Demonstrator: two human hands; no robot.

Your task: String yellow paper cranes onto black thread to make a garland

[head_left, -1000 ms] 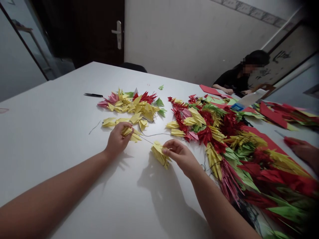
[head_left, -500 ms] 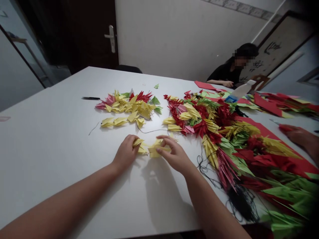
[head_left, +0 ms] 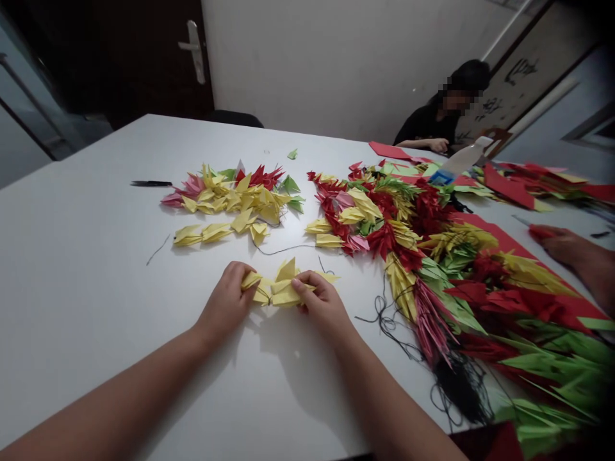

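While right hand (head_left: 321, 302) pinches yellow origami (head_left: 276, 288), paper heap (head_left: 408, 256) lies beside.

The room is rather dim, but the white bench (head_left: 81, 192) looks bright under light from above. Soft shadows (head_left: 293, 371) fall below the left hand (head_left: 225, 301) and right hand (head_left: 321, 301). The corners go dark, and the edges look bent and slightly blurred.

both hands (head_left: 225, 302) now hold the yellow paper folds (head_left: 276, 289).
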